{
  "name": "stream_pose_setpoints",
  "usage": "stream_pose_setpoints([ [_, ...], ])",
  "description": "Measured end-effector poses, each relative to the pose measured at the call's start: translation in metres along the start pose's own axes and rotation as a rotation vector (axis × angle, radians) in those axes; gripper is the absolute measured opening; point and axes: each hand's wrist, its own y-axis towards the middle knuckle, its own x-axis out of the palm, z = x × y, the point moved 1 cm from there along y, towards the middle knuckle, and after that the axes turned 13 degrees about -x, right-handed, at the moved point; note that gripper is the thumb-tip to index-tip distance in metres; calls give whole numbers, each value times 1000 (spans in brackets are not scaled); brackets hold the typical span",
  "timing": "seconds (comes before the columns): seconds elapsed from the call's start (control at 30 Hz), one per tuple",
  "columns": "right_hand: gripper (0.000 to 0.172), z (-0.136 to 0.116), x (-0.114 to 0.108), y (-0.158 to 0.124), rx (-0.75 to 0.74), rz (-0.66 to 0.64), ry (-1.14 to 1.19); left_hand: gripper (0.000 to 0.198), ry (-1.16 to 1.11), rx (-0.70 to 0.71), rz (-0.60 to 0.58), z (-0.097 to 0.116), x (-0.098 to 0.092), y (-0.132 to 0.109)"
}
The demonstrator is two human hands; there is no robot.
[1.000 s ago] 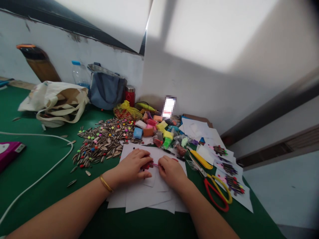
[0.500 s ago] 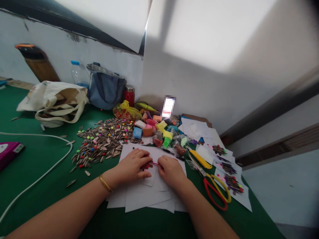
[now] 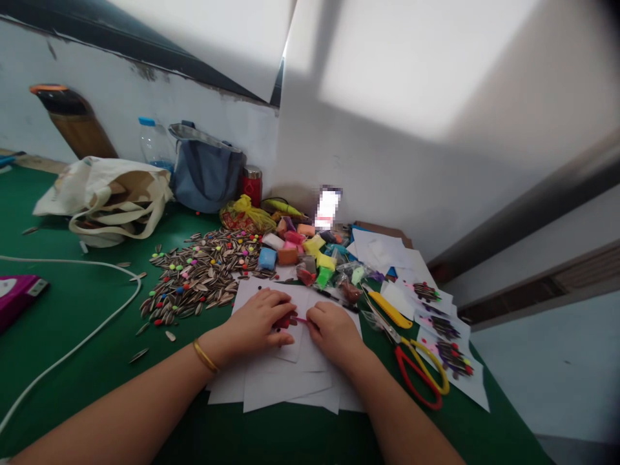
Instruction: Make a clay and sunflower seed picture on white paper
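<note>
My left hand [image 3: 261, 323] lies on a small white paper [image 3: 289, 352], its thumb and fingers apart around a dark red clay-like piece [image 3: 287, 319] that they partly cover. Just to the right, my right hand [image 3: 334, 328] is closed, thumb and forefinger pinching a thin pink strip [image 3: 301, 320]. The strip's left end reaches the red piece; its other end is hidden in my fingers. Beneath both hands, several larger white sheets [image 3: 271, 391] overlap on the green tabletop. A small black dot [image 3: 259, 288] sits on the paper above my left hand.
Sunflower seeds mixed with coloured balls [image 3: 208, 274] form a pile on the left. Coloured clay packets [image 3: 288, 256] lie behind the sheets. Scissors [image 3: 419, 368] and a yellow cutter [image 3: 390, 310] are on the right, beside seed-decorated papers [image 3: 455, 361]. A white cable [image 3: 97, 323] curves at left.
Both hands stay almost in place. The right fingers and the pink strip shift only very slightly beside the red piece.
</note>
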Motion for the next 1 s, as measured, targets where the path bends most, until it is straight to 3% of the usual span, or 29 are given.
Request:
stream_pose_setpoints([
  [0.37,10,11,8,-1,28,143,92,75,-11,-25,2,-1,1,0],
  [1.0,15,11,11,3,8,134,108,74,-6,-44,-5,0,1,-1],
])
